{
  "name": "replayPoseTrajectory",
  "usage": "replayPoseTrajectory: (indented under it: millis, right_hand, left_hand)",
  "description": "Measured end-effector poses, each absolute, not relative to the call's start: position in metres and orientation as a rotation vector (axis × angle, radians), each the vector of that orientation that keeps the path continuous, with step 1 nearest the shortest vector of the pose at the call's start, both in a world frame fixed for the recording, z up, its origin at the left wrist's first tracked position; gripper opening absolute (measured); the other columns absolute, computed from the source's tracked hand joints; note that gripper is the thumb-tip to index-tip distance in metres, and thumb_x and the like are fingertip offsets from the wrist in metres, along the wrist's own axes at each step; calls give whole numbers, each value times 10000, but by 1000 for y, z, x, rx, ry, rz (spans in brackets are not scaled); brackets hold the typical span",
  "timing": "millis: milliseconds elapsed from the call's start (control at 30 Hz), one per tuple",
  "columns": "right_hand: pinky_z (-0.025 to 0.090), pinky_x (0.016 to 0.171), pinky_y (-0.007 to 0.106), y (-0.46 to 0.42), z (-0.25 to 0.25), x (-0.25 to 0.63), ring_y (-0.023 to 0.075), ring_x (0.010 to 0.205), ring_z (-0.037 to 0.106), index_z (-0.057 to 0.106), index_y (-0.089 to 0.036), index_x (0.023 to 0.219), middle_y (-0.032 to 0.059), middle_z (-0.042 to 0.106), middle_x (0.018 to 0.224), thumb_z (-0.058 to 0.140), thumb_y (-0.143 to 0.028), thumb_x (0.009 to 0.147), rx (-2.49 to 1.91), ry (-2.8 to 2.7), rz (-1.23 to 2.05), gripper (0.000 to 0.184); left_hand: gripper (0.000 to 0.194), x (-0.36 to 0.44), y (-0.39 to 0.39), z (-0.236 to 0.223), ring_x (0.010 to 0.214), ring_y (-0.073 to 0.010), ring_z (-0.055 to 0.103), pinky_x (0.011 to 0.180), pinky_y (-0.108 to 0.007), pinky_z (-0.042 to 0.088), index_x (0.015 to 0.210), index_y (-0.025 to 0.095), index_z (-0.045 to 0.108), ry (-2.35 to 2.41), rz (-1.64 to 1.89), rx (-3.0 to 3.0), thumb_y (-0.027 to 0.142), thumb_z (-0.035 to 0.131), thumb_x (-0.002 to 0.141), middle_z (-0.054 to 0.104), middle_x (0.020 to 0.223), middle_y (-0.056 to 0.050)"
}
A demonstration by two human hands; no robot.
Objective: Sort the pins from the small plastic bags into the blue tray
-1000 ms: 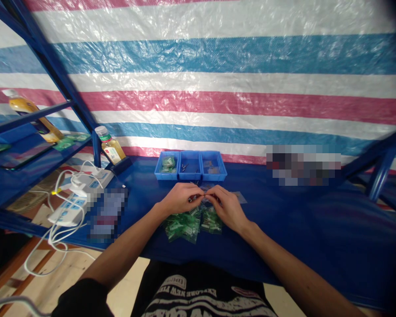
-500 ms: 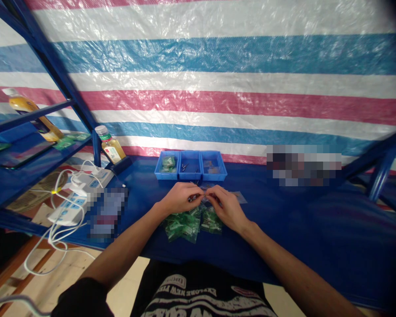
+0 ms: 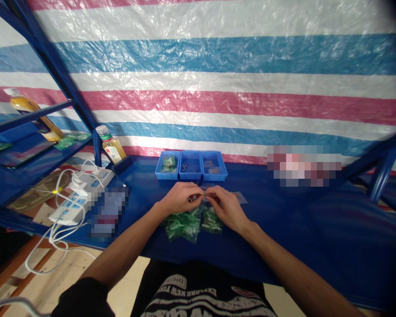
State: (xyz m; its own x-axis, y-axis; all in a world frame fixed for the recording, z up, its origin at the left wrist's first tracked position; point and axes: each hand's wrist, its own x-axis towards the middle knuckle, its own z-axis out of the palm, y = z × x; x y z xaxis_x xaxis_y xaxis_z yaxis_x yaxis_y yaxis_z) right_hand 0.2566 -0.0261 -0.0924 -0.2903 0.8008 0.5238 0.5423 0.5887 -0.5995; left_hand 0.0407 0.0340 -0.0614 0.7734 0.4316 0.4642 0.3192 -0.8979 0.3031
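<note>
My left hand (image 3: 181, 198) and my right hand (image 3: 225, 203) meet fingertip to fingertip over the blue table. Both are closed in a pinch; whatever sits between the fingertips is too small to make out. Just below them lie a heap of small green plastic packets (image 3: 184, 225) and a smaller cluster of green packets (image 3: 211, 221). A clear plastic bag (image 3: 240, 197) lies flat beyond my right hand. Behind the hands stand three joined blue trays: the left tray (image 3: 166, 176) with green packets, the middle tray (image 3: 190, 177) with small dark pieces, the right tray (image 3: 214, 177) with small clear bags.
At the left are a white power strip (image 3: 66, 212) with tangled cables, a blurred-out flat object (image 3: 108, 213) and a drink bottle (image 3: 111, 147). A blue metal frame (image 3: 49, 57) rises there, with another bottle (image 3: 36, 114) on its shelf. A pixelated patch covers something at the back right.
Both hands stay almost in the same place, still pinched together. The view has shifted very slightly; I see no object moved.
</note>
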Motion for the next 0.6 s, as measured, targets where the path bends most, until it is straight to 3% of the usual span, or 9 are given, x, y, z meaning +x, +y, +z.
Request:
replayPoseTrajectory:
  millis: [600]
  right_hand:
    - [467, 733, 307, -27, -89, 257, 195, 792, 635, 633, -236, 1000, 33, 659, 897, 511, -263, 1050, -1113, -1964, 362, 134]
  left_hand:
    - [173, 41, 33, -58, 684, -128, 596, 697, -226, 436, 907, 182, 702, 617, 775, 2761, 228, 553, 980, 634, 729, -14]
